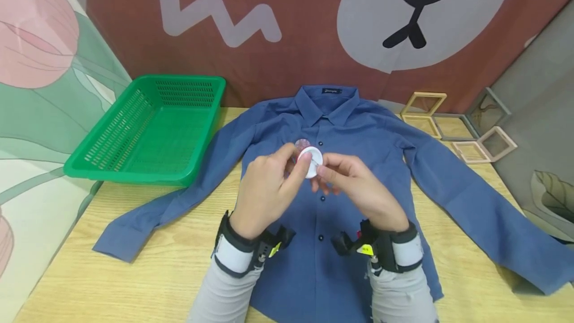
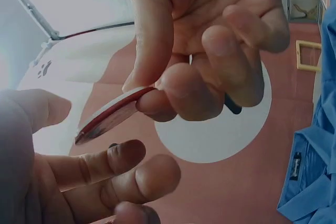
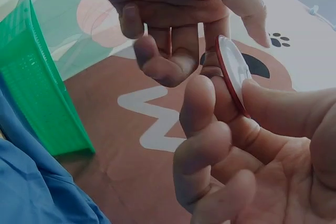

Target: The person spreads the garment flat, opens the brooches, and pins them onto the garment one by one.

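A round pin badge (image 1: 312,169), white-backed with a thin pin across it, is held above the blue shirt (image 1: 287,223). Its red rim (image 2: 107,116) shows edge-on in the left wrist view. My right hand (image 1: 360,188) pinches the badge between thumb and forefinger, the thumb on its white back (image 3: 234,69). My left hand (image 1: 264,188) is around the badge's other side; its thumb and fingers stand apart in the left wrist view. A pinkish round disc (image 1: 302,143) shows just beyond the badge, partly hidden; what it rests on cannot be told.
The shirt lies buttoned and spread on the wooden table (image 1: 134,288), collar away from me, sleeves out to both sides. At the back left, a green basket (image 1: 130,179) stands against the left sleeve. Several small hinged frames (image 1: 472,152) stand at the back right.
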Available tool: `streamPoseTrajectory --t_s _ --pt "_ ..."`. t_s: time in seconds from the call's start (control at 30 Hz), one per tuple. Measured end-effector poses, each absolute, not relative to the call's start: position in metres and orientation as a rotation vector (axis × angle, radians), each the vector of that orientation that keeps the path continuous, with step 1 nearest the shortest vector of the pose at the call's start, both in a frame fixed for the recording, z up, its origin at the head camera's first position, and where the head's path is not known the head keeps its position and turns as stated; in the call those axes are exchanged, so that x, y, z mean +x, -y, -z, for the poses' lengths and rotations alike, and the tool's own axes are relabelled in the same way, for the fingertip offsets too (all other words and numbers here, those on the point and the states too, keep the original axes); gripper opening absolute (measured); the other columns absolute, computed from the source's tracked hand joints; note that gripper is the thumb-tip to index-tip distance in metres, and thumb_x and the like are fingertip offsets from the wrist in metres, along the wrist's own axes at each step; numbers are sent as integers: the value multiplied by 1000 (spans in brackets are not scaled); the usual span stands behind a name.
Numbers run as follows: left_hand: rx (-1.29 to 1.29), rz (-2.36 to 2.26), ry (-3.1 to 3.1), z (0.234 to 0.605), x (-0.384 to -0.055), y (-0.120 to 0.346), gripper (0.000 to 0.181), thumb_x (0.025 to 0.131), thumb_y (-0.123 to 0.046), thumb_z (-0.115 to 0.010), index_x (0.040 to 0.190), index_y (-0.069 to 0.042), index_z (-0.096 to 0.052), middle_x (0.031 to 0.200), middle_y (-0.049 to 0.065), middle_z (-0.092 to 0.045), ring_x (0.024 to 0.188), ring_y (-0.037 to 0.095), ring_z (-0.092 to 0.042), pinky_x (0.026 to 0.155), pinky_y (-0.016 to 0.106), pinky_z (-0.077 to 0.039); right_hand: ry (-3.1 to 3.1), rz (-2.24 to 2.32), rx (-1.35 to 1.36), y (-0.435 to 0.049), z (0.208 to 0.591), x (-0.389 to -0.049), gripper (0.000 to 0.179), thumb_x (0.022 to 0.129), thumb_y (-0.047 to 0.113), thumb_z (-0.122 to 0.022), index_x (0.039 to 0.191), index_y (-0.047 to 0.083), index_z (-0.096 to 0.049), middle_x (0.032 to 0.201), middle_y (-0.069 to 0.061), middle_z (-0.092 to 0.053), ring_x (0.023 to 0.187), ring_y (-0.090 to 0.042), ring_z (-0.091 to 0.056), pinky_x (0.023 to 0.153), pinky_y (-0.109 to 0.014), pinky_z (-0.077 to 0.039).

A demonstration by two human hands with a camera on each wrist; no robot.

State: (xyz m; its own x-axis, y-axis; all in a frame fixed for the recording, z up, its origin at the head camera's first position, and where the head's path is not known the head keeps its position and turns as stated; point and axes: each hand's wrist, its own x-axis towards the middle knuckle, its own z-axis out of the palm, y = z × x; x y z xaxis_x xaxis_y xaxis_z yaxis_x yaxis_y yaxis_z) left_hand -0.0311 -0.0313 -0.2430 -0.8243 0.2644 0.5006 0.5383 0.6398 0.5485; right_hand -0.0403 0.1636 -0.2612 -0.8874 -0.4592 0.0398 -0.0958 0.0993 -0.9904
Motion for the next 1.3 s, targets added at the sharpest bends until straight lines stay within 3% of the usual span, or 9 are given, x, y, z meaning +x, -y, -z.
streamPoseTrajectory --t_s 0.1,0.2,0.47,0.9,1.3 --pt "-636 958 2443 243 -32 30 31 103 -34 -51 98 -11 -70 73 -1 -65 68 14 -51 53 26 -41 -2118 1831 -531 -164 261 -39 22 103 22 -54 101 3 -64 85 -3 -68 71 -23 -54 64 -32 -47" --pt "-658 916 2405 244 -33 29 30 104 -29 -50 94 -10 -71 85 0 -72 80 20 -53 62 31 -45 -2142 1789 -534 -163 261 -39 22 104 22 -53 104 3 -65 86 -4 -68 73 -24 -56 65 -32 -48" --pt "-727 865 2402 245 -36 29 29 104 -22 -50 87 -8 -68 89 5 -72 82 22 -52 73 34 -46 -2244 1765 -556 -161 262 -38 21 103 18 -55 101 1 -66 85 -5 -68 74 -24 -58 65 -30 -49" --pt "-735 894 2346 245 -36 30 29 105 -19 -48 82 -7 -63 73 4 -60 76 22 -47 69 33 -41 -2340 1983 -519 -156 256 -34 18 101 15 -57 100 -1 -66 81 0 -68 72 -20 -59 64 -29 -49" --pt "-793 891 2389 244 -36 28 25 104 -21 -50 101 -6 -70 93 6 -71 83 22 -52 71 32 -46 -2488 2148 -370 -153 250 -27 20 100 12 -58 104 -7 -66 81 7 -66 72 -15 -60 66 -25 -49"
